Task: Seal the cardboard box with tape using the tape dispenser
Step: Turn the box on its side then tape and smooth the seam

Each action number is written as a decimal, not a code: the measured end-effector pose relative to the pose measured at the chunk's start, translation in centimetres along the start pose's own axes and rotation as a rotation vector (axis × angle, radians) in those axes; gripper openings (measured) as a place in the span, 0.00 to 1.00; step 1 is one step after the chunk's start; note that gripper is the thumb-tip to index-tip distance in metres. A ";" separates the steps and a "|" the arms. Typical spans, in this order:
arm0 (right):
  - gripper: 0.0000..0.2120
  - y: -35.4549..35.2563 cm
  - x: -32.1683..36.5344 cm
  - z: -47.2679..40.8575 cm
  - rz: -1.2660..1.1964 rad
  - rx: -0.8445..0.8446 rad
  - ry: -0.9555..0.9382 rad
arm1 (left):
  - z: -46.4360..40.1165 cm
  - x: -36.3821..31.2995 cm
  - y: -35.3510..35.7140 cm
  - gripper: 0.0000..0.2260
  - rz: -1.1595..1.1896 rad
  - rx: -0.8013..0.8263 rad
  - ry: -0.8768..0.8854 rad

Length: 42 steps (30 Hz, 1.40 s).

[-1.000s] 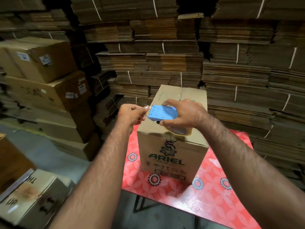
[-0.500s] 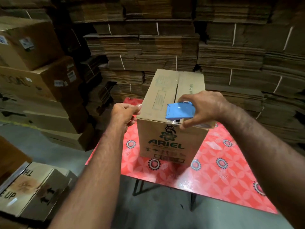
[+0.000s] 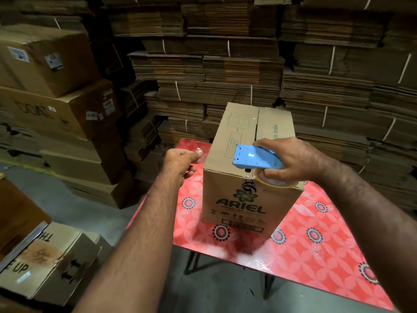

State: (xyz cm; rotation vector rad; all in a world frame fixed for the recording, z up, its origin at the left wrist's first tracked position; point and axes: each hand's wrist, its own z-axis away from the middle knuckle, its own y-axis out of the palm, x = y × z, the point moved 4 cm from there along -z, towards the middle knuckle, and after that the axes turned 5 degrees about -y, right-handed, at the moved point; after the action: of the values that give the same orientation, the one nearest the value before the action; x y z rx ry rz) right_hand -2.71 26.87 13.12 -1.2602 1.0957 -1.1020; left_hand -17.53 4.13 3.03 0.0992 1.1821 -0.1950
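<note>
A brown cardboard box [image 3: 237,199] printed "ARIEL" stands upright on a red patterned table [image 3: 316,236], its top flaps closed with the seam running away from me. My right hand [image 3: 295,159] grips a blue tape dispenser [image 3: 255,158] at the box's near top edge. The tape roll [image 3: 278,183] hangs just over that edge. My left hand [image 3: 179,162] is left of the box at top-edge height, fingers pinched together. A faint clear tape end [image 3: 199,154] shows at the thumb, though the strip itself is hard to make out.
Tied bundles of flattened cardboard [image 3: 225,71] form a wall behind the table. Stacked filled cartons [image 3: 56,109] stand at the left. A carton marked "UP" [image 3: 45,256] lies on the floor at lower left, beside the table's near left corner.
My right hand has carried the dispenser from the box's left side to the near top edge by the seam. My left hand has drawn away to the left of the box.
</note>
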 end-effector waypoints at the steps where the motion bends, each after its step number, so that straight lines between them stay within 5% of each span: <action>1: 0.39 -0.1 -0.1 -0.1 0.028 0.015 0.005 | 0.1 0.1 0.1 0.07 0.005 0.009 -0.002; 20: 0.34 1.0 0.6 -4.0 0.135 0.202 0.036 | -1.5 3.7 -0.8 0.11 -0.120 -0.121 -0.015; 34: 0.35 1.3 1.2 -5.4 0.184 0.301 0.096 | -1.8 7.8 0.1 0.08 0.005 0.019 -0.136; 39: 0.33 1.2 1.7 -5.6 0.200 0.306 0.088 | -2.3 7.4 -0.9 0.01 0.030 -0.147 0.185; 42: 0.33 1.2 2.0 -5.8 0.205 0.325 0.091 | -1.6 5.3 0.2 0.08 0.168 0.018 0.311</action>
State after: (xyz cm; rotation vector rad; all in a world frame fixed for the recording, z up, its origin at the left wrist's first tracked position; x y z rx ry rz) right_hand -8.17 24.08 11.87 -0.8318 1.0388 -1.1351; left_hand -17.00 4.08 -2.52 0.2504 1.4742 -0.0419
